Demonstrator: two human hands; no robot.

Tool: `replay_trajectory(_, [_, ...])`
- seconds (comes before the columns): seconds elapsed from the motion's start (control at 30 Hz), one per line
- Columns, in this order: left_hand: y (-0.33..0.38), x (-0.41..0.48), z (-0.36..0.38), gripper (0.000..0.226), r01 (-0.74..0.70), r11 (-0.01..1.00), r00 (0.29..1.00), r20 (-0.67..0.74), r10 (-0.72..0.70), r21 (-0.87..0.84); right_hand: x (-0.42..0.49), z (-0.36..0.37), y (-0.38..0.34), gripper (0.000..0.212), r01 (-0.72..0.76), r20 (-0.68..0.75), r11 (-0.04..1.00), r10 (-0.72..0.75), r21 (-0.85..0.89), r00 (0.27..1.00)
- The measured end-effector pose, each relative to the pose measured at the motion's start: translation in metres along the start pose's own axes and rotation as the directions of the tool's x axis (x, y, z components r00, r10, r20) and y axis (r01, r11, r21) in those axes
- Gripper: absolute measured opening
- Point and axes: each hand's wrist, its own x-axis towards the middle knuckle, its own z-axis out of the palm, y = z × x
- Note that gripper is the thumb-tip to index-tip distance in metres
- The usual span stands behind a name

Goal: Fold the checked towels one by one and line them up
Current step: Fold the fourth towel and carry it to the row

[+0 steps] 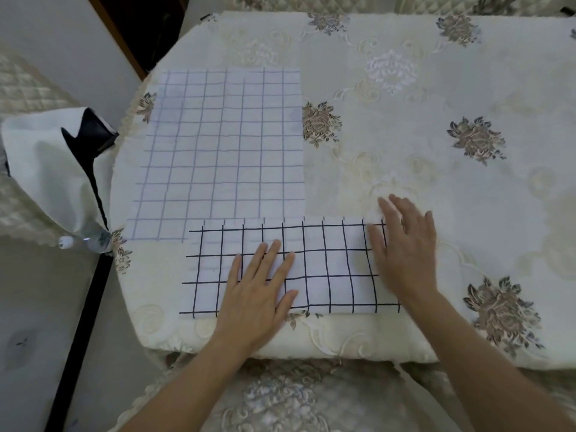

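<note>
**A:** Where is the towel we are working on?

**B:** The black-checked towel [330,266] is lying as a long folded strip at the bench's [436,104] 6 o'clock edge. Its far edge is lying over the near edge of the blue-checked towel [218,145], which is spreading flat toward 10 o'clock.

**A:** And what are our hands doing?

**B:** Our left hand [258,285] is pressing flat on the strip just left of its middle, fingers [274,254] straight and spread, gripping nothing. Our right hand [405,244] is lying flat across the 3 o'clock end, fingers straight too, holding nothing. It is blurring slightly, so we are not judging how hard it is pressing.

**A:** How are we expecting the cloth to behave?

**B:** We are judging it thin, light and limp. It is likely to be sagging and losing its crease if lifted by one point, and it may be sliding on the bench.

**A:** So where are we taking hold?

**B:** We are thinking of pinching both corners at the 3 o'clock end and carrying them toward 9 o'clock, with the left hand pinning the middle.
</note>
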Motion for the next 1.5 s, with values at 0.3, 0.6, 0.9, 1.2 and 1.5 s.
replay_trajectory(0.3, [-0.001,0.011,0.000,0.063,0.006,1.000,0.999,-0.033,-0.006,-0.020,-0.049,0.019,-0.036,0.070,-0.037,0.375,0.997,0.063,-0.075,0.925])
replay_trajectory(0.6, [0.000,0.023,0.003,0.065,-0.013,1.000,0.998,-0.061,0.012,-0.016,-0.044,0.018,-0.008,0.071,-0.035,0.389,0.985,0.100,-0.170,0.916])
replay_trajectory(0.9, [-0.017,0.025,0.002,0.065,-0.011,1.000,0.998,-0.067,0.012,0.004,-0.038,0.017,-0.004,0.072,-0.025,0.399,0.985,0.092,-0.169,0.912])
replay_trajectory(1.2, [-0.025,0.006,-0.006,0.073,0.106,0.994,0.991,-0.084,-0.109,-0.031,-0.038,0.011,-0.017,0.076,-0.073,0.360,0.992,0.106,-0.104,0.927])
replay_trajectory(1.5, [0.027,0.053,-0.001,0.066,0.097,0.993,0.993,-0.066,-0.102,-0.069,-0.029,0.034,-0.076,0.064,-0.094,0.319,0.995,0.077,0.039,0.944])
